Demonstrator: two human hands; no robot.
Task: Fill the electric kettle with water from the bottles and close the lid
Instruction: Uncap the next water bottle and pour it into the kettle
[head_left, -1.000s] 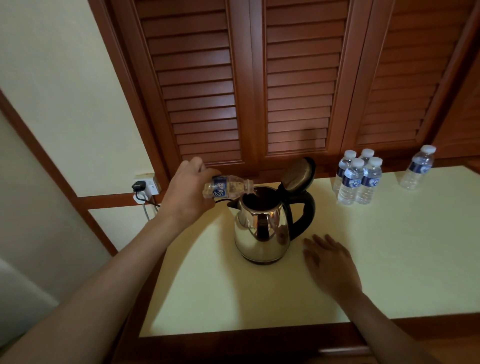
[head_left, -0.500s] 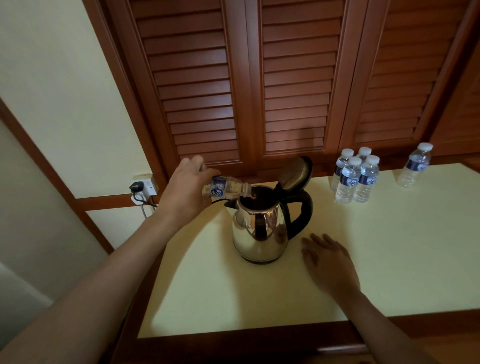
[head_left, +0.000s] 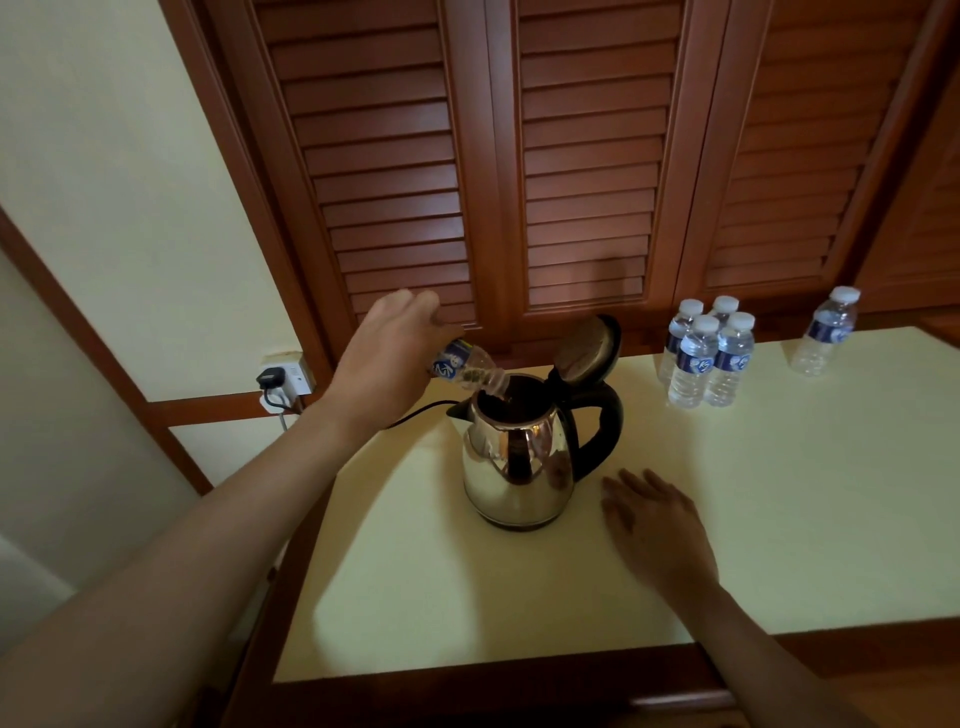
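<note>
Head view: the left hand (head_left: 387, 353) grips a tilted bottle (head_left: 467, 368), its neck dipped into the open kettle (head_left: 519, 457) just right of it, so pouring looks under way. Next, I judge, comes swapping it for one of the capped bottles (head_left: 693, 364) beyond the right hand (head_left: 654, 525), which lies flat, fingers spread, on the desk (head_left: 805, 493). Bare desk lies right of that hand, with the front edge near its wrist.

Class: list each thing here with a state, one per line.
Shiny steel electric kettle: upright, lid open.
Small clear plastic bottle: tilted, mouth over kettle.
Left hand: grips that bottle.
Right hand: flat on table.
Four clustered bottles: upright, capped.
Lone bottle: upright, capped.
Black plug: in wall socket.
</note>
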